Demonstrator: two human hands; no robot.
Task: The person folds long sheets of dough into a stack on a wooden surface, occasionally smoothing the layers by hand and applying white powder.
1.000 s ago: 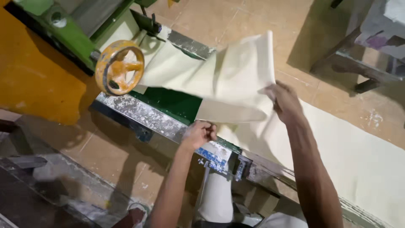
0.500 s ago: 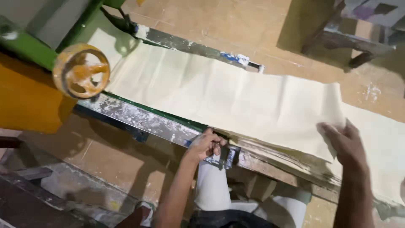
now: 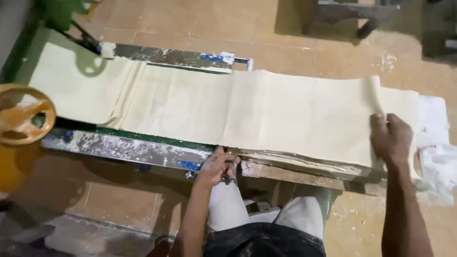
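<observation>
Dough sheet [image 3: 266, 114] laid flat along the table.
Its folded end is pressed under the flat, open right hand [image 3: 391, 138]; the table rail [image 3: 143, 151] is gripped by the closed left hand [image 3: 216, 166]; open tiled floor [image 3: 200, 24] lies beyond.

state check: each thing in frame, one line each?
dough sheet: spread flat along the table, far end slightly curled up
left hand: gripping the table's front edge
right hand: palm down on the sheet's end
orange handwheel: untouched
metal table rail: flour-dusted
</observation>
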